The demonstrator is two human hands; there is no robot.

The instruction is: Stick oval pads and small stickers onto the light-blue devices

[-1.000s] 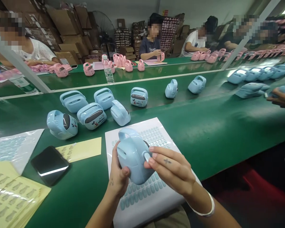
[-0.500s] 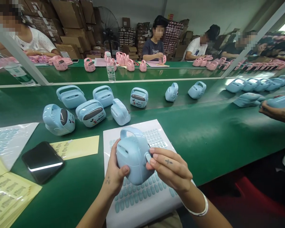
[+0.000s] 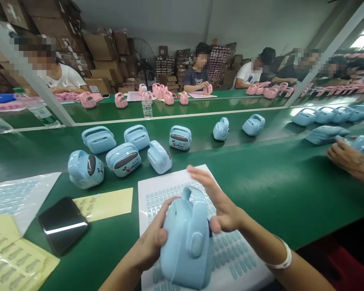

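In front of me stretched a glossy green tabletop (image 3: pixel 261 178), with brown cardboard boxes (image 3: pixel 98 46) piled up against the grey wall (image 3: pixel 176 22). Across from me, a person in a dark T-shirt (image 3: pixel 196 77) handled a small pink plastic case (image 3: pixel 208 89). I could read "Vintage" on that shirt and, less sharply, "Mickey" on a pale-blue, dark-windowed plastic case (image 3: pixel 180 137) standing on the green. My left hand (image 3: pixel 153 242) was clamped around a glossy pale-blue plastic case with a loop handle (image 3: pixel 182 250), held up over a white sheet of pale-blue oval stickers (image 3: pixel 176 178). My right hand (image 3: pixel 221 206) was spread, fingers and thumb apart, its thumb beside the case's front edge; I cannot tell whether it touched.
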